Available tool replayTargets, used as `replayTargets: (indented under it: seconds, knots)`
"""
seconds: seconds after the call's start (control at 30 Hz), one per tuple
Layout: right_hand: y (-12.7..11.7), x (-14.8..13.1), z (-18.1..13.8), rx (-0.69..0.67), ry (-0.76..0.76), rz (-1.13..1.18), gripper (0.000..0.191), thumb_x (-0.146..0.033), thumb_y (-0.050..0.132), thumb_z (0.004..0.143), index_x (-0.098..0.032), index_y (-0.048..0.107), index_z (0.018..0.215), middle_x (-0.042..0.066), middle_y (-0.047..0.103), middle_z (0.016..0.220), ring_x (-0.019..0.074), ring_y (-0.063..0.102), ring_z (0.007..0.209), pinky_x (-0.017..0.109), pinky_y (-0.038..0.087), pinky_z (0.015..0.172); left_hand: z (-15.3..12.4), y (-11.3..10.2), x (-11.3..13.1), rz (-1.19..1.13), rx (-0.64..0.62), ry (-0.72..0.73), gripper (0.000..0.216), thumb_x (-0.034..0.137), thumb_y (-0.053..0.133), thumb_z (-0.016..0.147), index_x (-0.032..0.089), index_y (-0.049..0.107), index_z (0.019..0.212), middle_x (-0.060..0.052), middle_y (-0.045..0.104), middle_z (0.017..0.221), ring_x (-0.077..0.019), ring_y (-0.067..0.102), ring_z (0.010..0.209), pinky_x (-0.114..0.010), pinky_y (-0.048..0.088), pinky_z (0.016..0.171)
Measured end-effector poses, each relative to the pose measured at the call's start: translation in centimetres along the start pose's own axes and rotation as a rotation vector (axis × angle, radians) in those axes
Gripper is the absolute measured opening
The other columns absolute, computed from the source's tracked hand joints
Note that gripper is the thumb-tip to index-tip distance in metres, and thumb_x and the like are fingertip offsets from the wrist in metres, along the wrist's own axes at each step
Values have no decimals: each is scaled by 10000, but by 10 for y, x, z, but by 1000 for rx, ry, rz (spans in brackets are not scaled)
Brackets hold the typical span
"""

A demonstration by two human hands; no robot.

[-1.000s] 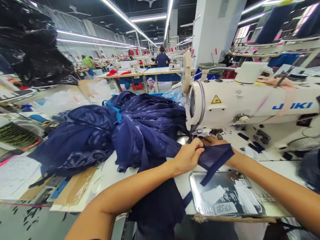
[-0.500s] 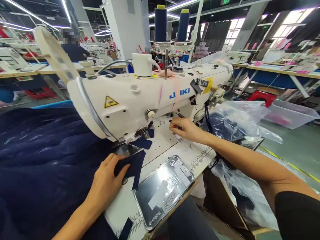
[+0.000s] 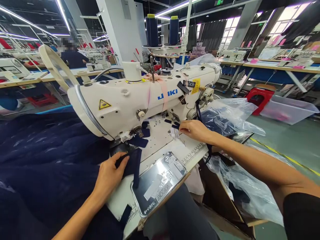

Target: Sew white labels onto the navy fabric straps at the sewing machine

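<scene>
My left hand (image 3: 110,175) lies on a navy strip of fabric (image 3: 133,163) just in front of the needle of the white Juki sewing machine (image 3: 140,96), fingers pressed down on the cloth. A big heap of navy fabric (image 3: 45,153) spreads to its left. My right hand (image 3: 195,129) reaches across the machine bed and pinches a small white label (image 3: 175,134) beside several small navy pieces (image 3: 172,123).
A metal tray (image 3: 157,183) with white labels sits at the table's front edge. Clear plastic bags (image 3: 230,116) with navy pieces lie right of the machine. Two navy thread cones (image 3: 162,30) stand behind. A red stool (image 3: 260,96) and other workstations with a person (image 3: 72,55) fill the background.
The camera swung right from the fabric heap to the machine. My right hand left the strip at the needle, reached to the machine bed and now pinches a label; my left hand stays on the strip.
</scene>
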State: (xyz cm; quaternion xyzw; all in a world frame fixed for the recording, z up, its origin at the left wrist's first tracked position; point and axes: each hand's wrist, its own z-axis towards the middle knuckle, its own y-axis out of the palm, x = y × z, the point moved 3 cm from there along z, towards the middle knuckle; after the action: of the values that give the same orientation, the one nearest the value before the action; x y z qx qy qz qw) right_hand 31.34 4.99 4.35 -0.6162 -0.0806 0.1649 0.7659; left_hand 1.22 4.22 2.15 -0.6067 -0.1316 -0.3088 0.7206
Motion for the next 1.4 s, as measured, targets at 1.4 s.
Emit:
replayTargets:
  seconds: [1.4]
  knots:
    - [38,-118,26,-296,228,1495,53,-192,527,718,-150,494,711,-64,496,463,59,449,425,190,379,486,-19,-2,-20,-844,38,-352,324,435,676,576,137,645,698,13,610,594,-113,524,533,-211,404,513]
